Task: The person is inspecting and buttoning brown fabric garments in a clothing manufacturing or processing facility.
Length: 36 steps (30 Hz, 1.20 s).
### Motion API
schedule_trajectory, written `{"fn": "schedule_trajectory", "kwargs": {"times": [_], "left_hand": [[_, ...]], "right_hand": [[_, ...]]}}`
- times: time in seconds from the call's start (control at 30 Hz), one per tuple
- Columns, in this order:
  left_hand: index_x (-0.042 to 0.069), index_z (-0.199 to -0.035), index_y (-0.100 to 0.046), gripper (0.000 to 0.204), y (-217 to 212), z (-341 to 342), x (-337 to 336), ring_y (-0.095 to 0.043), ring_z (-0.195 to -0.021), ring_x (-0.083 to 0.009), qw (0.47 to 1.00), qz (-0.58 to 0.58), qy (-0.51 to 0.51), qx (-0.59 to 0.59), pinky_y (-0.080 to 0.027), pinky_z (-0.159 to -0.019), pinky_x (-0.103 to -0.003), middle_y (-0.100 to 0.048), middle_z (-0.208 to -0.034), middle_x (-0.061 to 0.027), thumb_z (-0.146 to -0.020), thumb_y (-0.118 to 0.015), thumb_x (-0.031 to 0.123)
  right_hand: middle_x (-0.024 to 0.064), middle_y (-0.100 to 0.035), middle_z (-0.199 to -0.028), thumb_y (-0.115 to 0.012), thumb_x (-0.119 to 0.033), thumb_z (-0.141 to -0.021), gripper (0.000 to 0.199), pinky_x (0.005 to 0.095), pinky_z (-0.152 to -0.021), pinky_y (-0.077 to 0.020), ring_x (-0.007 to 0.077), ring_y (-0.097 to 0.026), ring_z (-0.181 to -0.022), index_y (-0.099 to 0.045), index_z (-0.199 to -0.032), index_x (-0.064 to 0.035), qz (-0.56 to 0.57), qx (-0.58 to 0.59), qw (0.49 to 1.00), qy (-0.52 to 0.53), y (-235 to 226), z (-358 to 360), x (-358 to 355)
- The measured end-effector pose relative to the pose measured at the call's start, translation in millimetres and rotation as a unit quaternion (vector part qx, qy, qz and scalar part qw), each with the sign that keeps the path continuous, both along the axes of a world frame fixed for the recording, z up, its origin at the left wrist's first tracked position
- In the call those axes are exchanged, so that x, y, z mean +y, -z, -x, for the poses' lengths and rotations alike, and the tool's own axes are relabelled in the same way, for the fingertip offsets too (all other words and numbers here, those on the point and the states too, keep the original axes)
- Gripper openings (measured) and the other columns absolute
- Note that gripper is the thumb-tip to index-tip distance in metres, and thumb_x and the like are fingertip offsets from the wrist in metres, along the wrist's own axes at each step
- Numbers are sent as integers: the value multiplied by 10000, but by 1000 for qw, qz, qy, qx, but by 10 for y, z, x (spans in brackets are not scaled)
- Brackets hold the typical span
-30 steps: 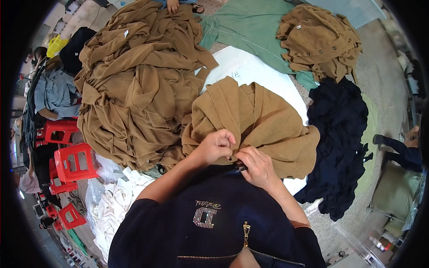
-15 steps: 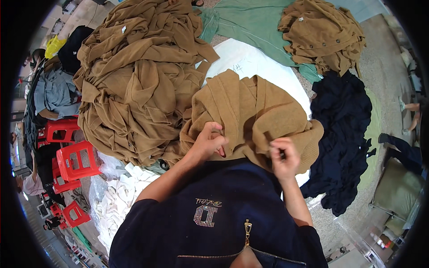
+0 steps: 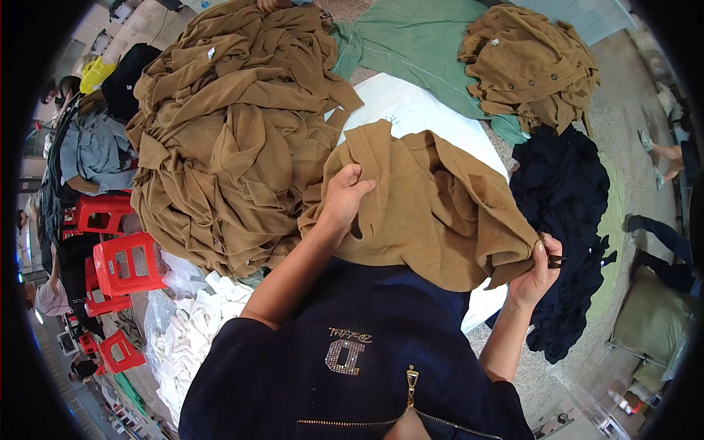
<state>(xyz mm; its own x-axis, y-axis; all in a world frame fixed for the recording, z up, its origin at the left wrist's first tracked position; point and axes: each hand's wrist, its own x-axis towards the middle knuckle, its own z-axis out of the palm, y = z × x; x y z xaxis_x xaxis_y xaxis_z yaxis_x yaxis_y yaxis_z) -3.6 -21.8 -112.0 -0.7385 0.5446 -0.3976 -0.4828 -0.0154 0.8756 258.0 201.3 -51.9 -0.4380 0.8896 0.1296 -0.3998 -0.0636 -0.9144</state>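
Brown knit garments, catalogued from left to right. Red plastic stools (image 3: 121, 262) are stood at the far left, beside a heap of white cloth (image 3: 192, 334) on the floor. A large pile of brown garments (image 3: 227, 139) is heaped on the left part of the white round table (image 3: 411, 110), apparently as stock kept within reach. The left hand (image 3: 343, 202) is closed on a fold of the held brown garment (image 3: 440, 213), thumb over the cloth near its upper left edge. This garment is spread over the near edge of the table and against the person's dark blue top; it is a soft, thick knit, mid-brown, creased, with a raised flap at the top. It seems to be drawn out wide so that its edge can be got at. The right hand (image 3: 537, 268) is pinched on the garment's lower right corner, and a small dark tool is held with it, its kind not clear. A green cloth (image 3: 418, 40) is laid at the far edge, a second brown pile (image 3: 532, 66) at the far right, and dark navy garments (image 3: 568, 220) are hung over the right edge.
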Motion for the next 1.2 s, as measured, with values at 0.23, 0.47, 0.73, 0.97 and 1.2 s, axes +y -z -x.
{"fn": "schedule_trajectory", "kwargs": {"times": [0.23,0.47,0.73,0.97,1.2], "left_hand": [[-12,-1205,-572,432,-20,45,-269,-630,-979,-171,985,-121,30,-119,-494,-883,-285,-656,-1117,-79,-773,-587,-5],[-13,-1182,-610,336,-180,50,-382,-648,-958,-162,993,-67,62,-80,-502,-870,-284,-671,-1115,-75,-854,-573,48],[-32,-1230,-570,403,-242,-115,-332,-620,-988,-131,991,48,122,35,-469,-892,-270,-655,-1138,-71,-876,-632,152],[10,-864,-614,414,-493,-229,-381,-461,-654,-77,964,185,162,103,-397,-585,-265,-482,-696,34,-945,-585,415],[-7,-801,-577,338,-734,-426,-600,-547,-713,-283,877,229,266,328,-431,-649,-365,-570,-739,-133,-791,-749,283]], "right_hand": [[107,-601,-970,-662,29,-758,179,262,-799,-433,146,-558,-853,-592,-914,-25,-33,-102,988,-107,-1,-24,-299],[77,-598,-902,-640,70,-761,148,237,-712,-423,124,-551,-795,-606,-877,-15,23,-120,962,-242,-37,68,-437],[104,-602,-865,-645,9,-707,153,368,-667,-492,288,-618,-768,-618,-855,-17,-387,-541,697,-265,-246,56,-435],[121,-550,-977,-677,3,-657,295,395,-718,-492,318,-554,-895,-583,-932,-42,-513,-450,714,-158,-81,642,-729],[169,-522,-958,-625,40,-643,311,425,-752,-483,357,-523,-895,-544,-940,-6,-548,-516,649,-109,526,760,-480]]}}
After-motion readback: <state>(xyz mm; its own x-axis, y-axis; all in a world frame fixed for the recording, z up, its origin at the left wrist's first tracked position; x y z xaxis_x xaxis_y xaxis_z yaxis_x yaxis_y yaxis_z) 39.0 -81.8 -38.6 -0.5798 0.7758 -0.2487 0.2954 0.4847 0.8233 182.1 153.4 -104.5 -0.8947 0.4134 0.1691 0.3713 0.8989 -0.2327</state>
